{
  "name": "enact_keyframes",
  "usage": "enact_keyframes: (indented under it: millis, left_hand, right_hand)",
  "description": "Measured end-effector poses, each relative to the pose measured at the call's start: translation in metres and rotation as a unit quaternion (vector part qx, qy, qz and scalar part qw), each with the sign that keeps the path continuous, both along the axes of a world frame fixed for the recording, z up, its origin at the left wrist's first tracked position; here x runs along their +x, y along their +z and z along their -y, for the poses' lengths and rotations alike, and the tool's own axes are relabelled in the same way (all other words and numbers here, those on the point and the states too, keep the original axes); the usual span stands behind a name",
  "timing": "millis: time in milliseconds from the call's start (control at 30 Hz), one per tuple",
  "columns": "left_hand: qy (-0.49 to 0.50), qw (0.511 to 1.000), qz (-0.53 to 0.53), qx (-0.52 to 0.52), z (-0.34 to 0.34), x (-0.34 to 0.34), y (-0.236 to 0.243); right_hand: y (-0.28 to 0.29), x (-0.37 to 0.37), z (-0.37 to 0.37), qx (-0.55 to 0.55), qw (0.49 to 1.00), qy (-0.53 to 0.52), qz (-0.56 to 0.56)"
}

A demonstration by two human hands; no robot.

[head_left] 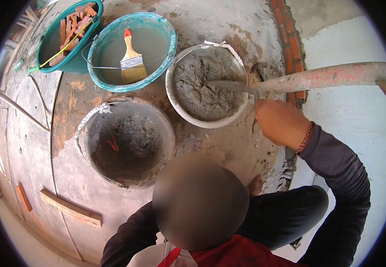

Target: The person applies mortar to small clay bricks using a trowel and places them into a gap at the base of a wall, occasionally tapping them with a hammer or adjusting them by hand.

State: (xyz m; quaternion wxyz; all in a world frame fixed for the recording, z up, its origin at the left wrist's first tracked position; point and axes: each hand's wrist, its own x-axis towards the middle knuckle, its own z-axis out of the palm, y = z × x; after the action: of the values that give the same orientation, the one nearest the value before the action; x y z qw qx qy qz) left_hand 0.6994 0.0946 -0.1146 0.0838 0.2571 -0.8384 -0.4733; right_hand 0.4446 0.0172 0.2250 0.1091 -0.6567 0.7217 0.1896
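My right hand (282, 121) is closed around the handle end of a trowel (234, 85). The trowel's blade reaches into the grey wet mortar (197, 73) in a pale bucket (174, 104). A braided cord is tied at this bucket's rim. Closer to me, left of it, stands a second bucket (168, 129) with a cord handle and dark watery residue inside. My left forearm sleeve (130, 231) shows at the lower edge; the left hand itself is hidden behind a blurred round area.
A teal basin (96, 76) holds cloudy water and a wide paintbrush (132, 60). Behind it, a teal bucket (78, 66) contains brick pieces (75, 29). A long rounded bar (330, 76) crosses at right by a brick edge (288, 35). Wood (70, 208) and a brick (23, 198) lie left.
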Motion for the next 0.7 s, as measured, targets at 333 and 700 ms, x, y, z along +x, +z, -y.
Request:
enact_keyframes:
  millis: [333,700]
  left_hand:
    - [-0.004,1.000,-0.002,-0.005,-0.003,-0.002,0.000]
    - [-0.008,1.000,-0.003,-0.012,-0.007,-0.003,0.000]
  right_hand:
    - [-0.010,-0.001,0.000,0.050,0.998,-0.037,-0.030]
    - [-0.016,0.003,-0.004,-0.025,0.998,0.002,-0.059]
